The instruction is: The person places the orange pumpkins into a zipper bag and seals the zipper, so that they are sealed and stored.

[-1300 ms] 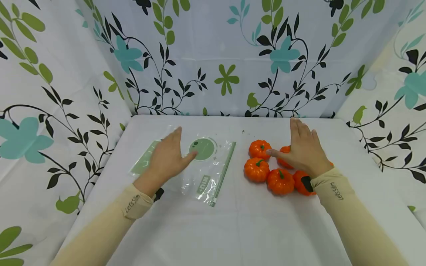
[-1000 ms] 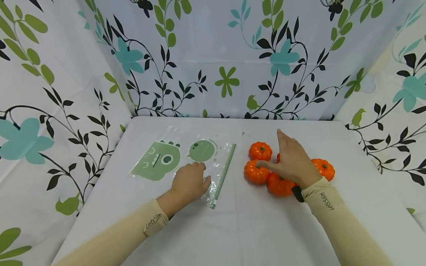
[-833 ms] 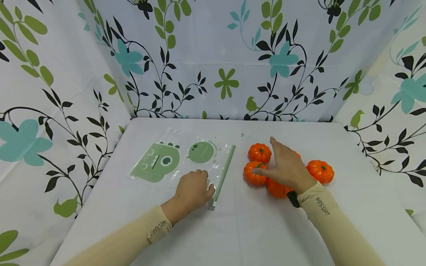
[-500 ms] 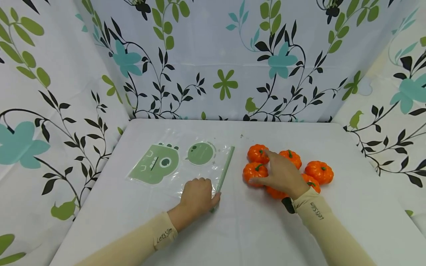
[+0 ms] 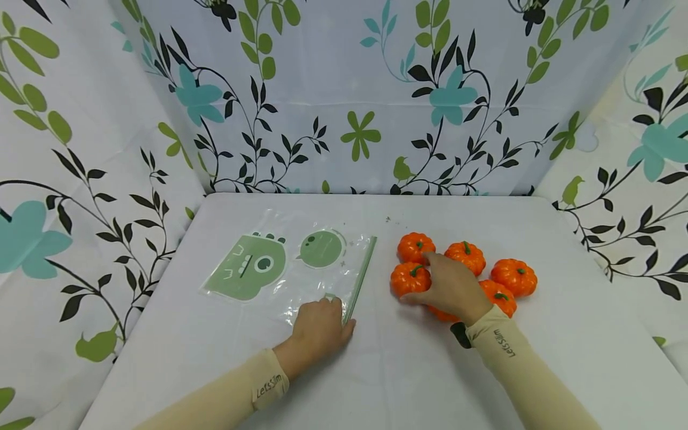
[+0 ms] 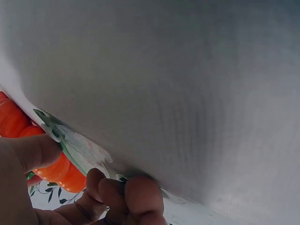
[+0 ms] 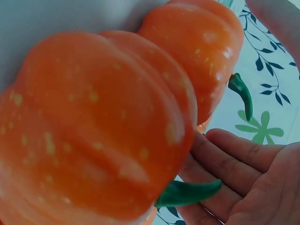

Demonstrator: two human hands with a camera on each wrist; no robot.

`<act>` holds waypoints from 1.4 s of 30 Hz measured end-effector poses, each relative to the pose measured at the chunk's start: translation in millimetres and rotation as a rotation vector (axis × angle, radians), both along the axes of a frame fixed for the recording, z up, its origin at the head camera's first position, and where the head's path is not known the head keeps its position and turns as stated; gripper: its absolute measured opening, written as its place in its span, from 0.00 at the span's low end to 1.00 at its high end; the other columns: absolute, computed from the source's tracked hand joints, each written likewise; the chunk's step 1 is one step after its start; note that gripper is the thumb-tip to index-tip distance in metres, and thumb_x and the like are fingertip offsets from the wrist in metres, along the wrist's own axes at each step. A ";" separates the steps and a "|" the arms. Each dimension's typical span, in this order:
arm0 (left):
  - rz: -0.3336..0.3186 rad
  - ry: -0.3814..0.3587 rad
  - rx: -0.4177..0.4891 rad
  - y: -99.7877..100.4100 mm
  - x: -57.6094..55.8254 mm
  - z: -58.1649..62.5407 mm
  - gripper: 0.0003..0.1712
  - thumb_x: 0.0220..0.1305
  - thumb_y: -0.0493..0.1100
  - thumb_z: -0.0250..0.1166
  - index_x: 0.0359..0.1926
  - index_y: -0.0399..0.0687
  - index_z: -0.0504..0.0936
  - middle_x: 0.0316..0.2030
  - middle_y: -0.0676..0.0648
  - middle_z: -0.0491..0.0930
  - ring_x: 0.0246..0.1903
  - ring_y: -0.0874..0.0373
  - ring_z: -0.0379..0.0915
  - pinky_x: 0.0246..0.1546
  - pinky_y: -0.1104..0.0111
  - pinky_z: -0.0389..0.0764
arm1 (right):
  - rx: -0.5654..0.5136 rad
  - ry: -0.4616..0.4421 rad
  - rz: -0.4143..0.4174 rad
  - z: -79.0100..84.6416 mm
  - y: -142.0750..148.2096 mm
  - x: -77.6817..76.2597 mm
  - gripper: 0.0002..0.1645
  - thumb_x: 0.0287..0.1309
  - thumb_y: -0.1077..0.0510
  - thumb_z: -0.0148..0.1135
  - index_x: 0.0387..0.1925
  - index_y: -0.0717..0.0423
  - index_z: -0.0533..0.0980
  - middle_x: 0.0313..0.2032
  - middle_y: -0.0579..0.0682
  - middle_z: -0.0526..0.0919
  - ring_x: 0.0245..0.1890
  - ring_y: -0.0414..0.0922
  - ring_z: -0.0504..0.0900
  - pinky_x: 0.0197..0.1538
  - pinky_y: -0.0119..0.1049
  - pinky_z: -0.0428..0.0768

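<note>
A clear zip bag [image 5: 322,275] with green cartoon prints and a green zip strip [image 5: 363,269] lies flat on the left half of the table. My left hand [image 5: 317,331] grips its near right corner. The left wrist view shows curled fingers [image 6: 143,199] against the plastic and the thumb by the strip. On the right, my right hand [image 5: 457,289] reaches over a cluster of small orange pumpkins with green stems. Its fairly straight fingers and thumb straddle the left-hand pumpkin [image 5: 408,279]. The nearest pumpkin [image 7: 103,126] looms large in the right wrist view, mostly under my hand in the head view.
Around my right hand stand other pumpkins: one at the far left [image 5: 415,246], one behind [image 5: 466,257], and two at the right, including the outermost pumpkin [image 5: 514,276]. A patterned curtain [image 5: 360,107] hangs behind the white table [image 5: 376,382] and along its sides.
My left hand has come down from above the bag, moved right and nearer me, and taken hold of its corner. My right hand has lowered leftward from above the pumpkins to the left-hand one.
</note>
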State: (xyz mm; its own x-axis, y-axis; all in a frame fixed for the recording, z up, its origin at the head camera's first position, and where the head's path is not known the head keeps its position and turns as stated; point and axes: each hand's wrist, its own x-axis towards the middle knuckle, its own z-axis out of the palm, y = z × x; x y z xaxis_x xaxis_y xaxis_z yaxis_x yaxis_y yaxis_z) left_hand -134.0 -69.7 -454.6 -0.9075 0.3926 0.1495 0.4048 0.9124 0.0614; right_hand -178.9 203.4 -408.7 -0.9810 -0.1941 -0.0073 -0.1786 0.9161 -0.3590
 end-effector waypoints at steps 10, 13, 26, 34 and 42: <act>-0.035 0.100 0.051 -2.7 2.5 -3.5 0.18 0.63 0.47 0.63 0.20 0.44 0.71 0.14 0.45 0.71 0.17 0.49 0.75 0.15 0.56 0.73 | 0.032 -0.003 0.013 -1.1 -5.9 -0.4 0.65 0.35 0.29 0.80 0.68 0.63 0.69 0.56 0.61 0.81 0.54 0.59 0.79 0.57 0.59 0.76; -0.045 0.115 0.066 -4.0 2.6 -4.3 0.17 0.62 0.44 0.62 0.19 0.46 0.69 0.13 0.46 0.70 0.16 0.50 0.74 0.14 0.56 0.72 | 0.029 -0.010 0.010 -3.1 -6.8 -0.2 0.65 0.35 0.30 0.81 0.69 0.63 0.68 0.57 0.60 0.81 0.54 0.58 0.79 0.58 0.59 0.76; -0.128 0.265 0.092 -7.5 2.0 -4.7 0.16 0.47 0.42 0.66 0.15 0.50 0.66 0.09 0.52 0.66 0.11 0.56 0.69 0.12 0.60 0.69 | 0.057 0.012 0.015 -14.1 -10.3 -0.2 0.59 0.41 0.35 0.80 0.66 0.67 0.69 0.55 0.62 0.80 0.52 0.58 0.79 0.58 0.57 0.76; -0.177 0.443 0.108 -11.1 -1.2 -6.4 0.17 0.44 0.45 0.69 0.15 0.50 0.66 0.08 0.52 0.68 0.08 0.59 0.66 0.08 0.61 0.68 | -0.005 0.087 -0.010 -13.1 -18.1 2.3 0.54 0.44 0.32 0.77 0.63 0.63 0.72 0.50 0.59 0.81 0.46 0.56 0.81 0.54 0.55 0.79; -0.205 0.501 0.166 -14.5 -4.3 -5.6 0.16 0.43 0.42 0.69 0.16 0.50 0.67 0.09 0.53 0.65 0.08 0.60 0.62 0.07 0.65 0.65 | -0.207 0.079 0.008 -3.1 -38.1 5.1 0.56 0.45 0.27 0.73 0.66 0.58 0.71 0.61 0.56 0.78 0.59 0.55 0.77 0.62 0.54 0.74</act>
State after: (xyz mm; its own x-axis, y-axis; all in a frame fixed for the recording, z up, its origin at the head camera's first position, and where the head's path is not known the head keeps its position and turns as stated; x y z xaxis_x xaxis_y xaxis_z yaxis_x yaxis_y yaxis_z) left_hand -138.3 -84.1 -460.2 -0.6176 0.4879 0.6168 0.5892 0.8066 -0.0480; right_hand -173.8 165.3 -411.8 -0.9753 -0.1914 0.1102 -0.2206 0.8228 -0.5238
